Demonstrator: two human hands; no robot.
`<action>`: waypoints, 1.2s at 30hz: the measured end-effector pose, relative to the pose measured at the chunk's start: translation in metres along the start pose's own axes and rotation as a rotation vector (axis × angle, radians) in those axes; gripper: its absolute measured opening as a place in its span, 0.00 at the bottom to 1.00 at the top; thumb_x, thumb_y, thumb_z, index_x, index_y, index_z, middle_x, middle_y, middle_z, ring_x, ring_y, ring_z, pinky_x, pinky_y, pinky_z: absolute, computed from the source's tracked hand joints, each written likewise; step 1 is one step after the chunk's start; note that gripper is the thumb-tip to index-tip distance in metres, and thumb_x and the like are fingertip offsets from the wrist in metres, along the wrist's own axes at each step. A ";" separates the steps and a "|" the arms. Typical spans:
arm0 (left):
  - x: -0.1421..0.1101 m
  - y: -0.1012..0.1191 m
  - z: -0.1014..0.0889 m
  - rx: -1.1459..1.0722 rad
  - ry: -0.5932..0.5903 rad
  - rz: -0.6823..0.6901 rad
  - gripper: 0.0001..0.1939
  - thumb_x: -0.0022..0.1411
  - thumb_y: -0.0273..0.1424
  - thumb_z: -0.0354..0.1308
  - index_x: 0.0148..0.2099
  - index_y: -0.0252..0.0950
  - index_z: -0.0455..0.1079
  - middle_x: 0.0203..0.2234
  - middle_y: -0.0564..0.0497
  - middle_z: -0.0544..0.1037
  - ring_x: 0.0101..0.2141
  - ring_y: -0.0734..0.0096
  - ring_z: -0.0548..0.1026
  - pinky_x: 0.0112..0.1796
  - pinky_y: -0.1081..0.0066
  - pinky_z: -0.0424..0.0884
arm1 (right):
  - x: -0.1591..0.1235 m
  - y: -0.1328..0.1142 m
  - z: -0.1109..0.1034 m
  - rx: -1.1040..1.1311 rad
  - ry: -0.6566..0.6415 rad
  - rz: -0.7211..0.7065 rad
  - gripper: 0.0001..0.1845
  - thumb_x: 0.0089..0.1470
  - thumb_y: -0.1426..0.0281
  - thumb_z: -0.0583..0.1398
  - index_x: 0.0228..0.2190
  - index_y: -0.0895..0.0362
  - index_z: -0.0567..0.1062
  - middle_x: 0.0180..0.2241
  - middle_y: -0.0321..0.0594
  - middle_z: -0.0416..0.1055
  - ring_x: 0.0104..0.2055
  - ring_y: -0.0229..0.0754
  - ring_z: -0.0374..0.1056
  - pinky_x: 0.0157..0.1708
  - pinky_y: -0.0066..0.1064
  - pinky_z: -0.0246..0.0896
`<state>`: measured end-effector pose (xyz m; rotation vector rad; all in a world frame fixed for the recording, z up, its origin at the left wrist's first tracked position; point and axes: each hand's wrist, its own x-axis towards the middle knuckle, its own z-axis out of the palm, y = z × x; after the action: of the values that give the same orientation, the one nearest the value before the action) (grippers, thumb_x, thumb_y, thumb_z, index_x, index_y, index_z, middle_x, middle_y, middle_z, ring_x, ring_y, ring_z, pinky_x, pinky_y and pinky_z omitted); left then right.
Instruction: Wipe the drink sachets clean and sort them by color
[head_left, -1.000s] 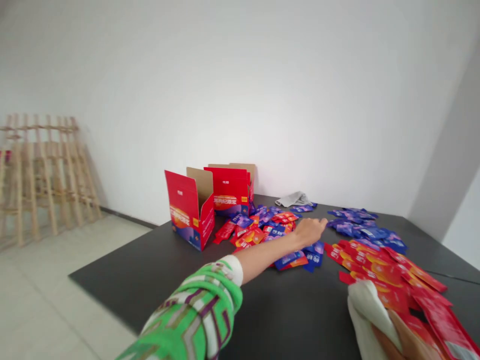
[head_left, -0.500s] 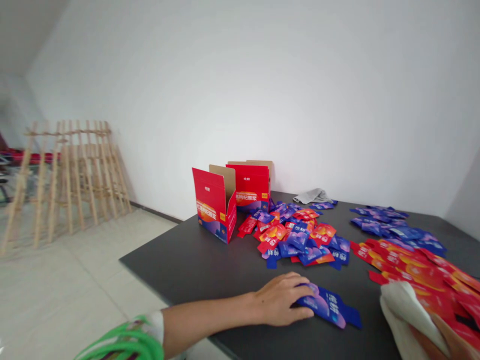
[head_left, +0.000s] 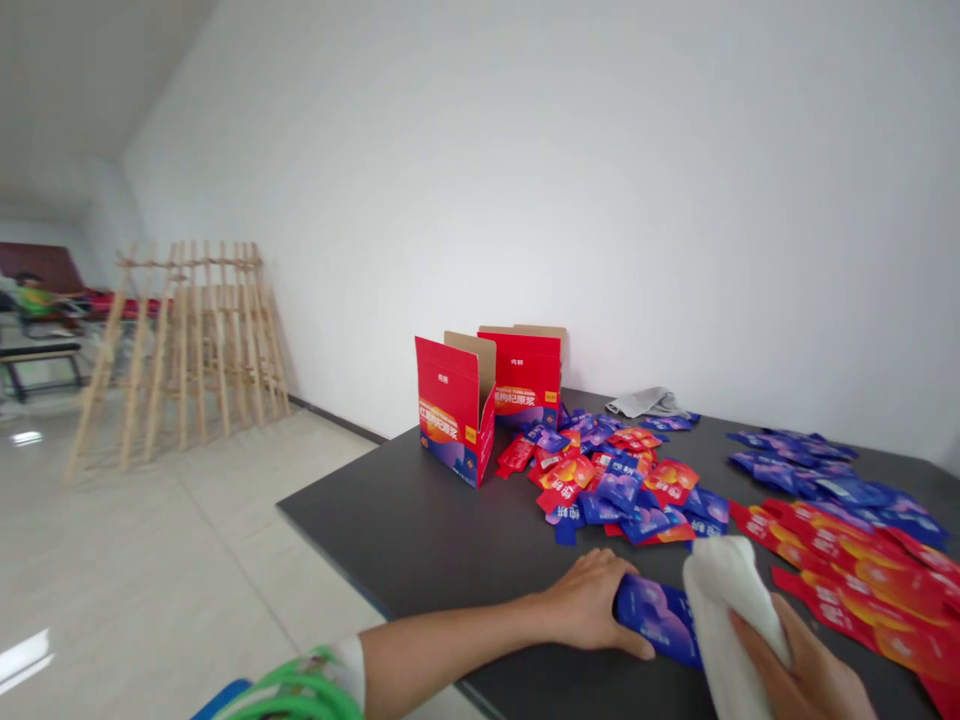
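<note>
Near the front of the dark table, my left hand (head_left: 589,603) pinches the left end of a blue pouch (head_left: 654,612) between thumb and fingers. The pouch lies flat with a purple fruit print facing up. My right hand (head_left: 814,665) is closed around a folded white cloth (head_left: 727,590), which covers the pouch's right end from this view. Whether the cloth presses on the pouch I cannot tell. Beyond both hands lies a mixed heap of red and blue pouches (head_left: 619,485).
Two red cartons (head_left: 450,405) with raised flaps stand at the table's far left. Overlapping red pouches (head_left: 862,570) and a spread of blue pouches (head_left: 817,475) lie on the right. A grey cloth (head_left: 646,402) rests by the wall. Wooden frames (head_left: 202,350) lean at left; a person (head_left: 34,298) sits beyond.
My right hand has brought the white cloth leftward over the right end of the blue pouch. My left hand still holds the pouch's left end. The view has turned slightly left.
</note>
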<state>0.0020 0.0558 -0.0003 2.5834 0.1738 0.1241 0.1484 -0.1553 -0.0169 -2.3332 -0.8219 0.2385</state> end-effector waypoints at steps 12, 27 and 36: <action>-0.002 0.019 -0.001 0.025 0.068 0.002 0.29 0.46 0.47 0.66 0.47 0.38 0.67 0.42 0.46 0.74 0.44 0.53 0.72 0.45 0.61 0.67 | -0.016 -0.075 0.020 -0.489 0.016 -0.113 0.21 0.58 0.68 0.50 0.52 0.61 0.65 0.40 0.51 0.75 0.41 0.53 0.73 0.36 0.36 0.62; -0.001 0.017 0.000 0.029 0.073 0.074 0.25 0.50 0.47 0.63 0.46 0.38 0.66 0.41 0.47 0.74 0.43 0.55 0.72 0.41 0.64 0.66 | -0.002 -0.080 0.023 -0.427 0.018 -0.113 0.19 0.55 0.65 0.54 0.47 0.58 0.68 0.40 0.50 0.74 0.41 0.52 0.73 0.39 0.38 0.63; -0.003 0.017 -0.013 -0.058 0.044 -0.017 0.27 0.44 0.41 0.68 0.46 0.40 0.66 0.36 0.54 0.76 0.38 0.61 0.73 0.35 0.71 0.64 | 0.016 -0.042 -0.007 -0.405 0.093 0.269 0.20 0.57 0.64 0.51 0.48 0.59 0.67 0.43 0.54 0.73 0.44 0.54 0.72 0.40 0.40 0.64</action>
<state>-0.0008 0.0476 0.0190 2.5221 0.2057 0.1770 0.1429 -0.1240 0.0153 -2.8138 -0.5465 0.0789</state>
